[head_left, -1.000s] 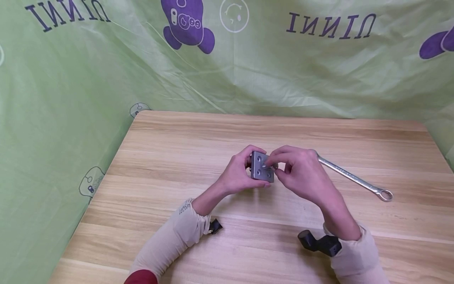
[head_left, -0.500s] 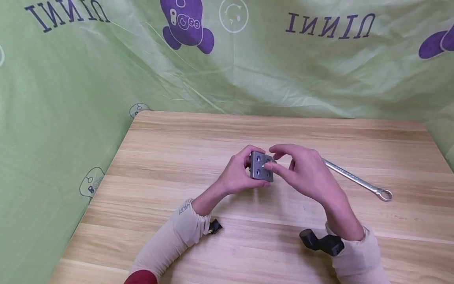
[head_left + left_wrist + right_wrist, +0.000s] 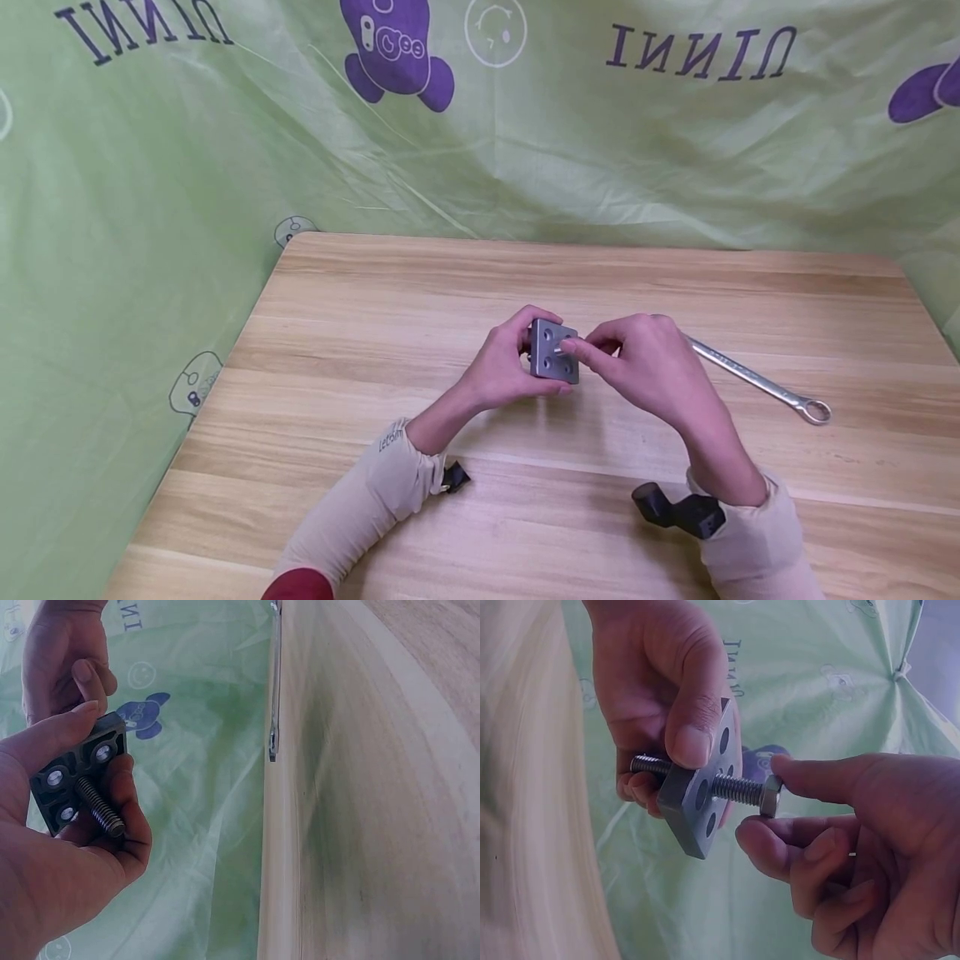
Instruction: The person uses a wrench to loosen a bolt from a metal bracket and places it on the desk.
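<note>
"What lies nearest?"

"The left sleeve (image 3: 367, 496), beige, with red cloth (image 3: 298, 586) at the bottom edge, and the right sleeve (image 3: 757, 537), beige too. A small black device (image 3: 454, 478) sits by the left cuff, a larger black fitting (image 3: 678, 512) by the right."

"And past the cuffs?"

"The left hand (image 3: 504, 364) is clamped on a grey plate (image 3: 542, 350), thumb on one edge, fingers on the opposite one."

"Where exactly is the plate?"

"Held up above the table (image 3: 420, 292), tilted, between the two hands. Holes sit round its middle, and a threaded bolt (image 3: 739, 790) runs through the centre, with thread showing on both sides. The hex head (image 3: 771, 796) stands apart from the plate's face."

"What about the right hand (image 3: 648, 367)?"

"Thumb and a finger pinch the hex head; the right wrist view shows that best. Its other fingers are curled in."

"Anything beyond?"

"A silver wrench (image 3: 750, 379) lies on the wood-grain table, its ring end out to the right. In the head view the other end is hidden behind the right hand."

"And farthest?"

"A wrinkled green sheet (image 3: 570, 167) hangs behind the table's far edge and along the left side, printed with purple figures and lettering."
</note>
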The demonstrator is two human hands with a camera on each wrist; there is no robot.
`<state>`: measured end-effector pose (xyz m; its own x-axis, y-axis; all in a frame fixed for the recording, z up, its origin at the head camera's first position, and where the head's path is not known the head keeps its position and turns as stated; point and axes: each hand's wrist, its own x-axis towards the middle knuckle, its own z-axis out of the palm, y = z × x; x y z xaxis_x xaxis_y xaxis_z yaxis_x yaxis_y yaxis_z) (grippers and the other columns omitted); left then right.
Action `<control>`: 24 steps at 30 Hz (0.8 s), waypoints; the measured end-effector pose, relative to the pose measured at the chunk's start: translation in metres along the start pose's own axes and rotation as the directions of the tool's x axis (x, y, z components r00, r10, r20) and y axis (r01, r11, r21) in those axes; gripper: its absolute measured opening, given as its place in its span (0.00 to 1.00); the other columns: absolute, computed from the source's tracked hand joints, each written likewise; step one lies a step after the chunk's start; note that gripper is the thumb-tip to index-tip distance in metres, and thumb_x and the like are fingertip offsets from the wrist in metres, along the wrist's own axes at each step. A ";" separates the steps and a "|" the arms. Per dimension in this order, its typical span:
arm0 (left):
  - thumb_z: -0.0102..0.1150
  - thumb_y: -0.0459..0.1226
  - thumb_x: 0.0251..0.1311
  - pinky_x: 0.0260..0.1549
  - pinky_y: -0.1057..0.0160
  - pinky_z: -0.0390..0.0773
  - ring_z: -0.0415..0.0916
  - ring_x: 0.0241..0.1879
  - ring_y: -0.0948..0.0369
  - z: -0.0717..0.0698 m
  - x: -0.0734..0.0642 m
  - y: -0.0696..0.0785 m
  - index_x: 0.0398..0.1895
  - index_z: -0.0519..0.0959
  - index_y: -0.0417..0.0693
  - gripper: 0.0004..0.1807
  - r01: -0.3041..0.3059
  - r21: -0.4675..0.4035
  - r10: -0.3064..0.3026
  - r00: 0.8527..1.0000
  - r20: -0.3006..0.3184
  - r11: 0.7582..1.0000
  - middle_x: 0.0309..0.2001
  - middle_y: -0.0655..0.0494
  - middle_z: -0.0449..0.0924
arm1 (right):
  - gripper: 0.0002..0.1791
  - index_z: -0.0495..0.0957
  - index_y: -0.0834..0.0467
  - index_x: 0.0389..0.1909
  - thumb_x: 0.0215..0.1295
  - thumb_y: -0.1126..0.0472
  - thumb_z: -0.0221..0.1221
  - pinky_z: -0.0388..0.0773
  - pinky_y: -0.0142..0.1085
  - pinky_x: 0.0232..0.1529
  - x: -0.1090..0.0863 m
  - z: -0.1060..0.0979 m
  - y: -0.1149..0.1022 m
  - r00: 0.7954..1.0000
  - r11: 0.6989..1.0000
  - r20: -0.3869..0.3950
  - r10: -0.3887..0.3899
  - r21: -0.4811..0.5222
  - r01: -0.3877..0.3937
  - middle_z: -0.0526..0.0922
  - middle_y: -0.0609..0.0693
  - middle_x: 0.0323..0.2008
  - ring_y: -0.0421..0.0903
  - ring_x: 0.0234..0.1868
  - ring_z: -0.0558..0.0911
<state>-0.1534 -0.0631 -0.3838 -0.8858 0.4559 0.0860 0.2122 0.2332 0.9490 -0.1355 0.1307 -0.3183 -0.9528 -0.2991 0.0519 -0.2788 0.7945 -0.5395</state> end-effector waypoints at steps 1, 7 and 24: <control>0.77 0.29 0.37 0.39 0.71 0.77 0.80 0.35 0.66 0.000 0.000 0.000 0.56 0.69 0.43 0.39 0.002 -0.001 -0.002 1.000 0.001 1.000 0.45 0.42 0.83 | 0.14 0.88 0.52 0.31 0.60 0.45 0.64 0.66 0.32 0.23 0.000 0.000 0.000 1.000 1.000 -0.002 -0.008 0.000 0.008 0.83 0.44 0.20 0.41 0.21 0.72; 0.77 0.29 0.37 0.39 0.66 0.79 0.79 0.35 0.65 0.000 0.000 0.000 0.57 0.68 0.40 0.40 0.004 -0.013 -0.004 1.000 0.002 1.000 0.44 0.41 0.83 | 0.08 0.87 0.50 0.34 0.59 0.51 0.65 0.63 0.31 0.19 -0.001 0.001 -0.002 0.998 0.998 -0.015 -0.068 0.005 0.068 0.86 0.43 0.26 0.38 0.15 0.69; 0.77 0.30 0.37 0.43 0.61 0.79 0.80 0.36 0.64 0.000 0.000 0.000 0.58 0.68 0.42 0.40 0.006 -0.006 -0.006 1.000 0.005 1.000 0.45 0.42 0.83 | 0.13 0.87 0.56 0.32 0.46 0.73 0.63 0.70 0.27 0.21 -0.003 0.007 0.001 0.942 0.949 -0.147 -0.300 0.049 0.310 0.87 0.49 0.34 0.34 0.18 0.72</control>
<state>-0.1532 -0.0626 -0.3836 -0.8851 0.4587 0.0788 0.2042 0.2306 0.9514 -0.1321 0.1289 -0.3252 -0.8319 -0.4431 0.3341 -0.5543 0.6355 -0.5374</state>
